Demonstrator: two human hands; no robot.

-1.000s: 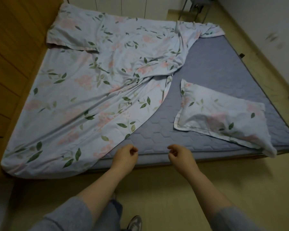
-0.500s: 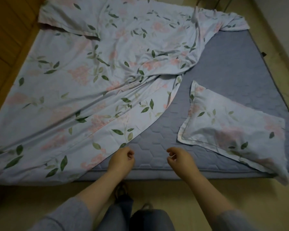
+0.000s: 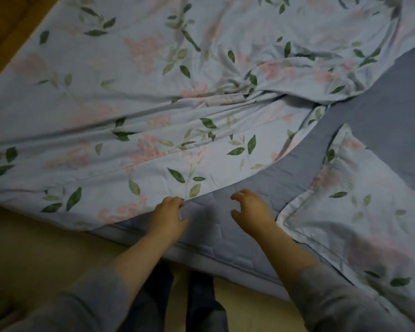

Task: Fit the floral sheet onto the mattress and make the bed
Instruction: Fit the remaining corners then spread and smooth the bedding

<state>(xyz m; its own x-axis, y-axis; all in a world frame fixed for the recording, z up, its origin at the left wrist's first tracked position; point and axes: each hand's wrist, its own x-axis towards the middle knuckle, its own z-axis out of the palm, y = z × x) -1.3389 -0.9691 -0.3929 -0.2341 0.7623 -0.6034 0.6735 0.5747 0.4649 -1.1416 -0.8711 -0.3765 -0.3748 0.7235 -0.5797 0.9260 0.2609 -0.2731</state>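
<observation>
Now leaned in closer and brought left hand (image 3: pixel 168 213) to the edge of the floral sheet (image 3: pixel 153 116) at lower middle; could not tell if gripping. Kept right hand (image 3: pixel 250 209) loose and empty over bare mattress (image 3: pixel 381 111). Looked ready to pull.

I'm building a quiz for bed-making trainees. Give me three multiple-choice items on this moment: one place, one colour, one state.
1. Where does the pillow lie? A on a chair; B on the mattress, at right; C against a wall.
2. The bare mattress is: A white; B brown; C blue-grey.
3. The right hand: A holds nothing; B grips the pillow; C makes a tight fist.
Answers: B, its floral case rests on the quilting at right; C, the uncovered quilting shows blue-grey; A, its spread fingers enclose nothing.
</observation>
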